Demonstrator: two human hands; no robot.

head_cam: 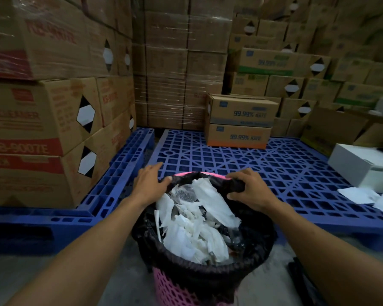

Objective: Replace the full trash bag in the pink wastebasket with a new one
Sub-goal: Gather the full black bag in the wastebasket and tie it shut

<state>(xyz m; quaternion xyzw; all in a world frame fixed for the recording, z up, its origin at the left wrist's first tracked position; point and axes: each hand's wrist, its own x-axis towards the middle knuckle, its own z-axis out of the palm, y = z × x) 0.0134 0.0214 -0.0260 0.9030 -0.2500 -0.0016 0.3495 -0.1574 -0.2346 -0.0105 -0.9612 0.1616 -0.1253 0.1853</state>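
The pink wastebasket (164, 286) stands on the floor right below me, lined with a black trash bag (208, 274) folded over its rim. White paper and clear plastic waste (197, 226) fills the bag to the top. My left hand (149, 184) rests on the far left rim, fingers over the bag's edge. On the far right rim, my right hand (250, 187) pinches a bunched fold of the black bag. A strip of bare pink rim (186, 173) shows between the hands.
Blue plastic pallets (274, 164) lie just beyond the basket. Stacked cardboard boxes (42, 120) rise at left, back and right, and two boxes (241, 122) sit on the pallet. At right lie a white box (360, 166) and loose white sheets (363, 195). A dark object (296, 277) lies on the floor.
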